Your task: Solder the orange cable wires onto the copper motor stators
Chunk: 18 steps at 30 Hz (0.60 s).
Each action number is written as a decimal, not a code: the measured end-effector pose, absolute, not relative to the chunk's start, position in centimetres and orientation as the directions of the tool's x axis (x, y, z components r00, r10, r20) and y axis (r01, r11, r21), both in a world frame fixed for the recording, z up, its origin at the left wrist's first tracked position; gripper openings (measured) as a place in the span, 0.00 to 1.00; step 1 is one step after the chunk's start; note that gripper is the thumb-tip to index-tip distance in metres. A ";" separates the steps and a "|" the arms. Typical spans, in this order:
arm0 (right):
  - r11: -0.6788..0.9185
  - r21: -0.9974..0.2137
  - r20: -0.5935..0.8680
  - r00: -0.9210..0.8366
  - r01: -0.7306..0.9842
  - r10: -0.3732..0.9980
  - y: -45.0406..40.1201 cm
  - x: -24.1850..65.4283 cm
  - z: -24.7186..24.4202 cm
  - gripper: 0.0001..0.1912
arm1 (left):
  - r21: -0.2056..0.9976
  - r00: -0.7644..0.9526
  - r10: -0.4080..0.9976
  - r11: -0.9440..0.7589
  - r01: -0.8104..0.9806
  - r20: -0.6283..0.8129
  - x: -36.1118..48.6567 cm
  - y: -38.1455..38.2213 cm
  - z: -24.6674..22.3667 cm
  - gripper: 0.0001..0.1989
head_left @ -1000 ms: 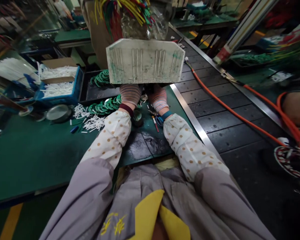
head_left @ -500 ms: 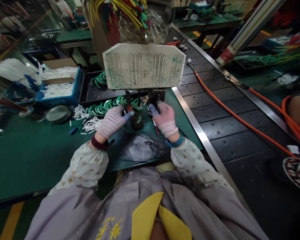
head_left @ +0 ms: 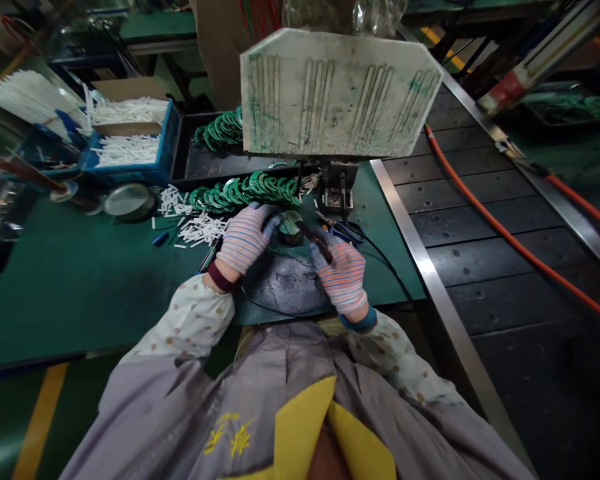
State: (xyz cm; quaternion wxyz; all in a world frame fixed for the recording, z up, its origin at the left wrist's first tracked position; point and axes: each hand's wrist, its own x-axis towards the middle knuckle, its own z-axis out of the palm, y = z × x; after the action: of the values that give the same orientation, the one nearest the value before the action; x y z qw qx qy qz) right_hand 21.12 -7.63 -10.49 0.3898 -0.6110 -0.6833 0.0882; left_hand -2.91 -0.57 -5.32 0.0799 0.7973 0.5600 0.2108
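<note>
My left hand (head_left: 245, 238), in a striped glove, has its fingers curled together at the left side of a small round tin (head_left: 291, 227). What they pinch is too small to make out. My right hand (head_left: 344, 270), also gloved, is wrapped around a dark slim-handled tool (head_left: 312, 238) whose front end points at the tin. Behind the tin lies a row of green curved strips (head_left: 247, 191). Dark-handled scissors (head_left: 349, 231) rest just beyond my right hand. Below both hands is a worn grey patch (head_left: 285, 283) of the table mat.
Loose white tubes (head_left: 203, 229) and a blue cap (head_left: 161, 239) lie left. Blue bins (head_left: 167, 150) hold more tubes. A white board (head_left: 337, 100) stands above a small metal device (head_left: 337, 197). To the right runs a conveyor (head_left: 455, 230) with an orange cable (head_left: 485, 210).
My right hand has come back from the metal device toward the tin, and the dark tool now shows in it. My left hand stays by the tin. The view has shifted.
</note>
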 end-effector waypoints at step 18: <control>0.306 -0.254 0.379 -0.197 0.917 0.904 -7.8 17.6 -8.9 0.16 | 0.465 0.207 0.924 -0.345 0.815 0.323 -2.3 -0.5 -10.0 0.20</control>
State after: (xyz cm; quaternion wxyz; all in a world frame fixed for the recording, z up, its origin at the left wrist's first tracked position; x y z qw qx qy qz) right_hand 17.57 -7.81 -8.86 0.2341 -0.5889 -0.7734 -0.0139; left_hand -2.34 -0.54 -9.99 0.0968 0.7708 0.5640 0.2801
